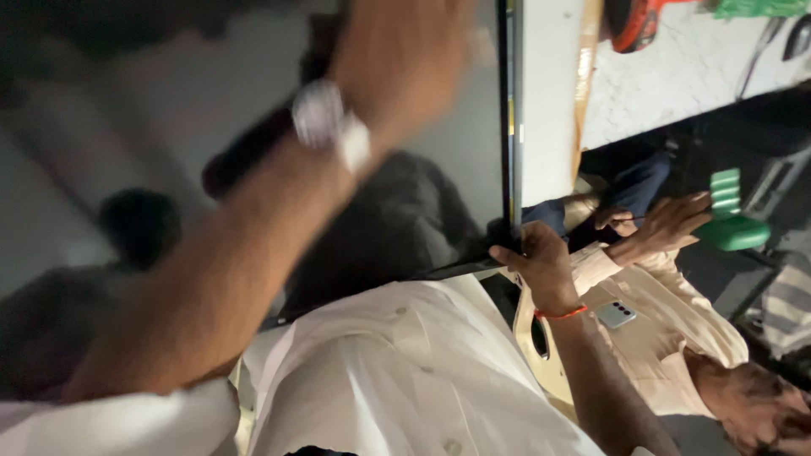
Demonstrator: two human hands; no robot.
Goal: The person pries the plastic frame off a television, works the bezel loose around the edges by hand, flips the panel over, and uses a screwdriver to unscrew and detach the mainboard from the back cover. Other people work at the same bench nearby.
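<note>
- Fingers [509, 253] of the right hand [541, 263], the one with an orange thread band at the wrist, are curled and pinch the lower corner of the dark glossy flat panel [456, 169], a large sheet with a thin black frame.
- Left hand [397, 51], with a silver wristwatch [325, 118] below it, is raised against the upper part of the dark glossy flat panel; it is blurred, so I cannot tell whether its fingers are spread or pressed together.
- The dark glossy flat panel stands on edge right in front of the person's white shirt [397, 371], filling the left and middle of the view and mirroring dim shapes.
- Holding it well, as I judge it, means gripping the frame rather than the glass, keeping both hands well apart and the sheet upright without twist.
- A co-worker in a cream shirt [667, 329] is just beside the corner, one hand [663, 224] near a green plastic object [731, 221].
- No desk shows; a pale speckled floor [676, 84] lies beyond the frame edge, with a red-orange object [634, 25] on it. The room is dim.
</note>
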